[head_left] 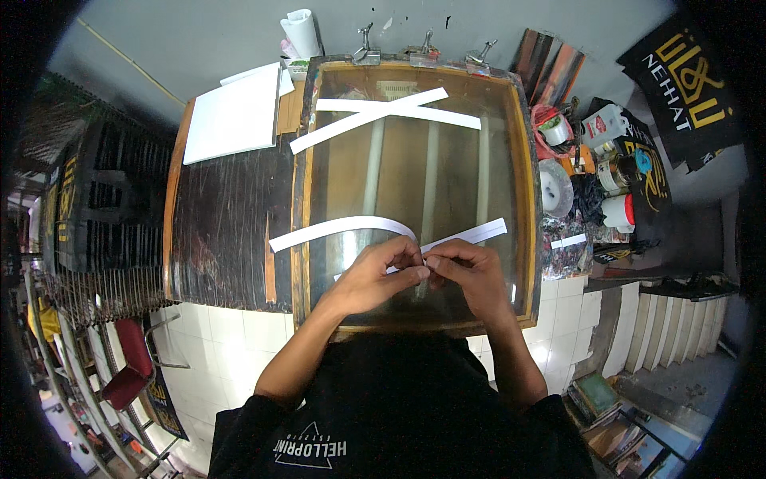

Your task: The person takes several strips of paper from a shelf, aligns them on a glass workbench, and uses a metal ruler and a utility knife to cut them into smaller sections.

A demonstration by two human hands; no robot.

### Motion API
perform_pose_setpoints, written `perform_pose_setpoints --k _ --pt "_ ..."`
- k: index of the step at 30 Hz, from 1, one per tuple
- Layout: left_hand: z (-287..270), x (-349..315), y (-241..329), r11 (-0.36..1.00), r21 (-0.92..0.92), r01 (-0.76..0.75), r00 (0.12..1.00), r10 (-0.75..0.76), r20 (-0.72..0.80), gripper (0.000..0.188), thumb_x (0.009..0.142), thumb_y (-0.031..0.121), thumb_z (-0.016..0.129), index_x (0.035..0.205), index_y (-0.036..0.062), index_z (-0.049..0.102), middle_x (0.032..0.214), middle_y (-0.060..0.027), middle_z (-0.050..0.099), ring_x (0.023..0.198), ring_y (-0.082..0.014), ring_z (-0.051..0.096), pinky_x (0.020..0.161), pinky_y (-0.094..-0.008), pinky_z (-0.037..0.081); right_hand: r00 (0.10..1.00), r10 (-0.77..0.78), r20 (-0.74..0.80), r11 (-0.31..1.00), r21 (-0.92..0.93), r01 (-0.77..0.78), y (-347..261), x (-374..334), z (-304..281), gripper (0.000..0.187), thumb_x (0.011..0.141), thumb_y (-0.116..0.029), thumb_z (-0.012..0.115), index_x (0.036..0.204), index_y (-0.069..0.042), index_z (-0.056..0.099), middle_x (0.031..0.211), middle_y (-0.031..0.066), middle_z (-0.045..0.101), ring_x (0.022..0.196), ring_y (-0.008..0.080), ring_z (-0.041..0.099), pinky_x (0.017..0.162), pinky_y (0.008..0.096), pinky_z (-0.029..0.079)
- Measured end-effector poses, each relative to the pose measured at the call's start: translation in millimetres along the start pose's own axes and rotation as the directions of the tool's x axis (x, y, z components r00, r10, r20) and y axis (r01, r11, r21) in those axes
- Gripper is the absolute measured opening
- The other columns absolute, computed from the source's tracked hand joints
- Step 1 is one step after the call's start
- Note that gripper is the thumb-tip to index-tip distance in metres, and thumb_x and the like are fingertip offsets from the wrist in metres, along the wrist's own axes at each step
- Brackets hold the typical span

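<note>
A white paper strip arches from the left side of a wood-framed glass tabletop to my fingertips. My left hand is closed on the strip's right end, thumb and forefinger together. Right beside it, my right hand pinches the same end, and the fingertips of both hands meet. Fingers hide the exact edge being held. Beneath my hands a second strip lies slanted on the glass, partly covered. Farther back, a slanted strip and another strip cross each other on the glass.
Metal hinge clamps line the table's far edge. A stack of white sheets rests on the dark wooden board at left. Tubs, a jug and a clear bowl crowd the right side. A red chair stands lower left.
</note>
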State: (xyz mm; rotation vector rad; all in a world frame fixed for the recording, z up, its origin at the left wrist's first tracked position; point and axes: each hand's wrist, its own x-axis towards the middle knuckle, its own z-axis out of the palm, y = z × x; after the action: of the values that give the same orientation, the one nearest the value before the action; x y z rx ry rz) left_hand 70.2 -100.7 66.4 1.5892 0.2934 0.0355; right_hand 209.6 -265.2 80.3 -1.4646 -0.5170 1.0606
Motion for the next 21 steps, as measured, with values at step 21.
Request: perform_pose_setpoints --k 21 --pt "9 -18 7 0.952 -0.304 -0.045 0.999 0.038 -0.028 0.015 0.104 0.011 0.059 0.106 -0.0041 0.061 0.093 -0.0108 0.07 0.09 -0.0166 0.07 0.08 -0.0305 0.056 0.979 -0.198 0.055 0.978 0.07 0.194 -4 -11 10 0.014 0.096 -0.004 0.069 0.108 0.003 0.073 0.103 0.0117 0.07 0.086 0.0161 0.069 0.073 0.0291 0.057"
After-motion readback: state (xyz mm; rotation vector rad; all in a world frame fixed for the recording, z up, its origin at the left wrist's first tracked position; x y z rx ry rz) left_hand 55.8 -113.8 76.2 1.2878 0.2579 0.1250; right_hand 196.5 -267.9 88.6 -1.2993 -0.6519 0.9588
